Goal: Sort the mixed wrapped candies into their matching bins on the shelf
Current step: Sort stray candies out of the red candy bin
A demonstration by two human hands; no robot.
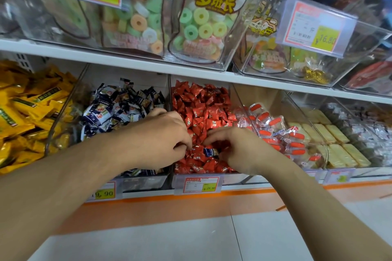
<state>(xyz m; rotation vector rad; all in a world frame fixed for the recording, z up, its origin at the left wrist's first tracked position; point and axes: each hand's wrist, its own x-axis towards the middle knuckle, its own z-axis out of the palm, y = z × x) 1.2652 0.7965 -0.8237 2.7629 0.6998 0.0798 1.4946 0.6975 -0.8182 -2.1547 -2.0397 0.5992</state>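
Both hands are inside the clear bin of red wrapped candies (201,104) in the middle of the lower shelf. A single dark blue and white wrapped candy (210,151) lies on the red ones at the front of that bin. My left hand (163,137) is just left of it, fingers curled down into the red candies. My right hand (235,146) is just right of it, fingertips touching the red pile beside the blue candy. Whether either hand holds a candy is hidden. The neighbouring bin of blue and white candies (123,104) stands to the left.
Yellow packets (27,112) fill the far-left bin. To the right sit bins of orange-and-clear packets (273,129), pale biscuit bars (331,140) and clear-wrapped sweets (364,129). Upper shelf bins hold ring-candy bags (201,25). Price tags (199,184) hang at the shelf front edge.
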